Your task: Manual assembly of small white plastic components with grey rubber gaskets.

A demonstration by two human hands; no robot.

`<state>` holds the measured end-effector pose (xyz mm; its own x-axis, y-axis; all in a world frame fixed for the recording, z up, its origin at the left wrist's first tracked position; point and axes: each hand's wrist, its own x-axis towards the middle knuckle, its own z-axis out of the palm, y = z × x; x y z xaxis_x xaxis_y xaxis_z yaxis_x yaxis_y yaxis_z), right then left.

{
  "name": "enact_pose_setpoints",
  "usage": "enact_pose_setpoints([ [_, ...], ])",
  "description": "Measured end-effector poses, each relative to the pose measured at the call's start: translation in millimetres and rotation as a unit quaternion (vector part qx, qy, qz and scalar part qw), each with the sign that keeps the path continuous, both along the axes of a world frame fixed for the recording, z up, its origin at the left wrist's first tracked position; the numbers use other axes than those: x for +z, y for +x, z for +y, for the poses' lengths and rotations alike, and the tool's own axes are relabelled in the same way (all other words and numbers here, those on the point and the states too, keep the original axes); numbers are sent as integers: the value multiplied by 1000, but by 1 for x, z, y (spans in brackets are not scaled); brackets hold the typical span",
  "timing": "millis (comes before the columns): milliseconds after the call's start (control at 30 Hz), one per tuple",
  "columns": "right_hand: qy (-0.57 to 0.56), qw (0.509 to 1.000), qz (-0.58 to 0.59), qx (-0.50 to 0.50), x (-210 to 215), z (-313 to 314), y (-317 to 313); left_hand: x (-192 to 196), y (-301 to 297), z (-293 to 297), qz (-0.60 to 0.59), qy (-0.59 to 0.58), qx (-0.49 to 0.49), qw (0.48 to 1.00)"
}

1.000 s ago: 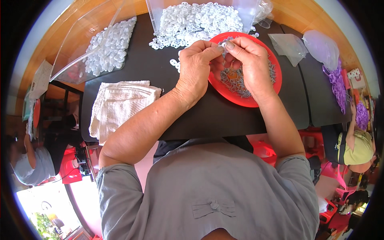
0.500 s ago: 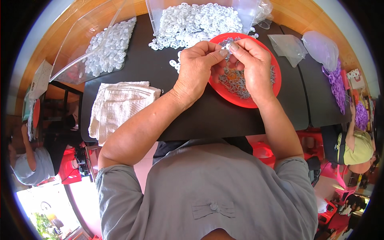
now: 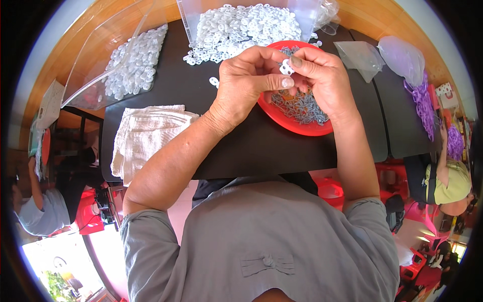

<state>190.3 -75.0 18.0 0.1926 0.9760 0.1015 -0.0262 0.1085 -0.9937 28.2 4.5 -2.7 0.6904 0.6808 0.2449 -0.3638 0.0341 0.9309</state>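
- Head view, looking down on a seated person in a grey top at a black table (image 3: 151, 100).
- The left hand (image 3: 246, 83) is raised over the middle of the table, fingers curled in, thumb and fingertips pinched on a small white plastic piece (image 3: 287, 67).
- The right hand (image 3: 324, 83) meets it from the other side, fingers bent and closed on the same white piece, so the two hands touch at the fingertips.
- The white piece sits between the two hands, held just above the far rim of a red bowl (image 3: 297, 126).
- The red bowl stands on the table under the hands, toward the right half, and holds a heap of small grey metal parts (image 3: 302, 108).
- At the far edge of the table, beyond the hands, lies a wide pile of white plastic rings (image 3: 241, 27) on a clear sheet.
- A few stray rings (image 3: 214, 80) lie on the black top just left of the left hand.
- Toward the far left corner, a clear plastic bag (image 3: 121, 65) holds more white rings.
- Near the left edge lies a folded cream cloth (image 3: 146, 136), close to the left forearm.
- At the far right corner are empty clear bags (image 3: 362, 55) and a pale purple bag (image 3: 402, 55), well apart from the hands.
- Other people show at the left and right rims, away from the table.
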Motion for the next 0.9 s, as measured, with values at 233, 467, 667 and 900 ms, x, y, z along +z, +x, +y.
enact_pose_setpoints([
  [233, -4, 999, 9, 41, 1, -3, -1, -7, 0, 1, -45, 35, -21, 998],
  [467, -31, 997, 57, 50, -1, -2, 3, 3, -5, 2, -8, 23, -9, 1000],
  [667, -26, 997, 28, 67, -3, -2, 5, 2, -2, -1, -39, 26, -6, 999],
  [900, 20, 998, -59, -16, -4, -1, -2, -3, -1, 1, 35, -10, 60, 998],
])
